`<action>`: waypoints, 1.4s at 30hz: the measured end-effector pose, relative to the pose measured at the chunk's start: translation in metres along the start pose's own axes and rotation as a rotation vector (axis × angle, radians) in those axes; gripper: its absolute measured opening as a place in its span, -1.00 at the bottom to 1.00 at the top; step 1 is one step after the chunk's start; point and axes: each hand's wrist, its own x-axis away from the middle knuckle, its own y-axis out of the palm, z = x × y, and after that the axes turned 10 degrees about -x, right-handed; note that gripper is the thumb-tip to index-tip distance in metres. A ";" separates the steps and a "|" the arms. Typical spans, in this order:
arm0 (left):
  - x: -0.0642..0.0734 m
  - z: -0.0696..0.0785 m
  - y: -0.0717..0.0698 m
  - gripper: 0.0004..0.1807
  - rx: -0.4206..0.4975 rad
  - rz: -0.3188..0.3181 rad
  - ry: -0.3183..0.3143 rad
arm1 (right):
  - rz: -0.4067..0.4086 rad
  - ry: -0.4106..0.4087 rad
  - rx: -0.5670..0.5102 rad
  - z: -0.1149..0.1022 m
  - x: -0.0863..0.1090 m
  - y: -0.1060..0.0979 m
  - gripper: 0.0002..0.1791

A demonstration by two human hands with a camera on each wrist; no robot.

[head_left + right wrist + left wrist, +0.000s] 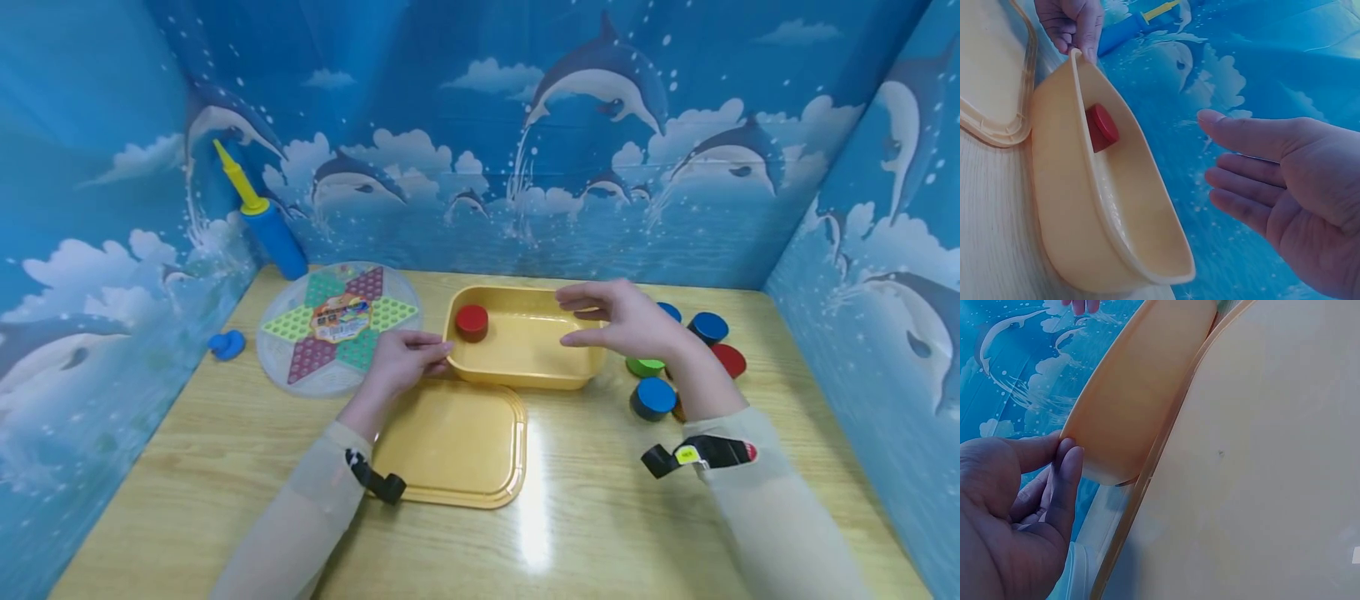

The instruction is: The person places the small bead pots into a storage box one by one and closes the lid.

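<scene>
A yellow plastic box (525, 379) stands on the table with a red round disc (472, 323) inside, near its left end. My left hand (402, 360) pinches the box's rim at the left end, thumb and fingers meeting on it in the left wrist view. Over the right end of the box hovers my right hand (626, 321), its fingers extended and apart from the thumb. Nothing is between them in the right wrist view. In front of the box lies a matching yellow lid (453, 442), flat on the table.
Several round pieces, among them a blue one (654, 398) and a red one (729, 361), cluster right of the box, partly behind my right forearm. At left lie a round star-patterned game board (341, 321) and a small blue knob-like piece (227, 344). A blue-and-yellow pump (273, 237) leans against the dolphin-print backdrop.
</scene>
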 end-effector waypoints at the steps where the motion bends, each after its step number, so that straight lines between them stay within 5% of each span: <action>1: 0.000 0.000 0.000 -0.68 -0.005 0.000 -0.002 | 0.000 -0.001 0.002 0.000 0.004 -0.002 -0.28; 28: -0.002 -0.001 -0.001 -0.67 -0.025 -0.012 -0.003 | 0.206 0.008 0.012 0.038 0.101 -0.028 -0.43; 42: -0.004 -0.003 0.000 -0.67 -0.018 -0.005 -0.006 | 0.267 0.133 0.084 0.075 0.144 -0.046 -0.36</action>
